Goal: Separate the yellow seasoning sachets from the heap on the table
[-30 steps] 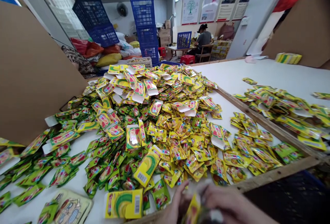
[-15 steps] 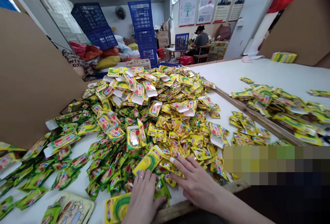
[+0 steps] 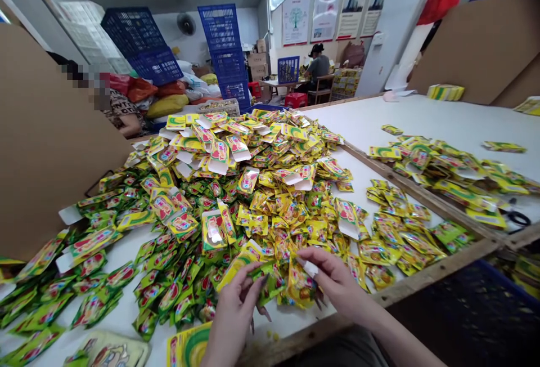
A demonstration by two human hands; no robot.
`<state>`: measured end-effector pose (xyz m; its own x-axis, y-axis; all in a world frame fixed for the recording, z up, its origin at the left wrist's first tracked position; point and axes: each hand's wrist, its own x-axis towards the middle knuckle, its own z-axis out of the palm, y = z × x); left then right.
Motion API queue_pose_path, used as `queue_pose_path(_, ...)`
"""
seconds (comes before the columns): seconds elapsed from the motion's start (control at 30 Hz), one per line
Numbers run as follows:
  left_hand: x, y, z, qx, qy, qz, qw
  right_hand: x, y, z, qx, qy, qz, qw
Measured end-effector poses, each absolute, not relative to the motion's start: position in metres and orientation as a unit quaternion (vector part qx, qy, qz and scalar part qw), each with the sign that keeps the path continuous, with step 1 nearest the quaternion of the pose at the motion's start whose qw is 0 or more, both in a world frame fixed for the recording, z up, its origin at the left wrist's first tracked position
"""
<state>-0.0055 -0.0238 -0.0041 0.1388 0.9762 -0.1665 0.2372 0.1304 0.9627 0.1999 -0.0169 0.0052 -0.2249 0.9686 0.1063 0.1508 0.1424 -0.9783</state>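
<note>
My left hand (image 3: 236,310) is closed at the near edge of the table, its fingertips pinching a green candy packet (image 3: 272,283). Beside it, my right hand (image 3: 340,285), with a white wrap on one finger, grips a yellow candy packet (image 3: 300,283). Loose green packets (image 3: 169,294) spread out on the left, and yellow packets (image 3: 291,209) heap up in front. A flattish yellow box (image 3: 242,260) lies just beyond my left hand; another yellow box (image 3: 188,344) is partly hidden under my left wrist.
Small printed boxes (image 3: 219,153) are piled on the far side of the heap. A wooden strip (image 3: 392,173) divides the table. A cardboard panel (image 3: 50,142) stands at left, near a cartoon-printed case (image 3: 112,350). Black scissors (image 3: 517,218) lie at right. Two other people sit farther back.
Both hands have lifted from resting on the packets and now pinch a green one and a yellow one. The view has shifted slightly to the right.
</note>
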Motion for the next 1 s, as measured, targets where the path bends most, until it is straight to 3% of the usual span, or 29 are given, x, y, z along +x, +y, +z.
queue_pose_path(0.2, 0.003, -0.038, -0.003, 0.51, 0.507, 0.389, 0.576, 0.186, -0.023, 0.025, -0.388, -0.834, 0.253, 0.299)
queue_pose_path(0.33, 0.007, -0.047, -0.002, 0.52, 0.481, 0.389, 0.589, 0.177, -0.022, 0.013, -0.406, -0.833, 0.177, 0.332)
queue_pose_path(0.4, 0.009, -0.049, -0.003, 0.506, 0.492, 0.398, 0.586, 0.177, -0.023, 0.008, -0.456, -0.771, 0.231, 0.379)
queue_pose_path(0.5, 0.009, -0.05, -0.004, 0.513, 0.503, 0.427, 0.55, 0.177, -0.026, 0.005, -0.453, -0.64, 0.476, 0.398)
queue_pose_path(0.6, 0.006, -0.048, -0.003, 0.605, 0.516, 0.43, 0.427, 0.178, -0.027, 0.002, -0.38, -0.524, 0.657, 0.388)
queue_pose_path(0.8, -0.008, -0.028, -0.015, 0.75, 0.626, 0.214, -0.028, 0.192, -0.018, -0.003, -0.431, -0.436, 0.624, 0.485)
queue_pose_path(0.9, -0.009, -0.016, -0.019, 0.732, 0.666, 0.109, -0.094, 0.197, -0.016, -0.004, -0.427, -0.425, 0.632, 0.488)
queue_pose_path(1.0, -0.01, -0.01, -0.012, 0.713, 0.686, 0.129, -0.067, 0.197, -0.017, -0.001, -0.414, -0.421, 0.645, 0.485)
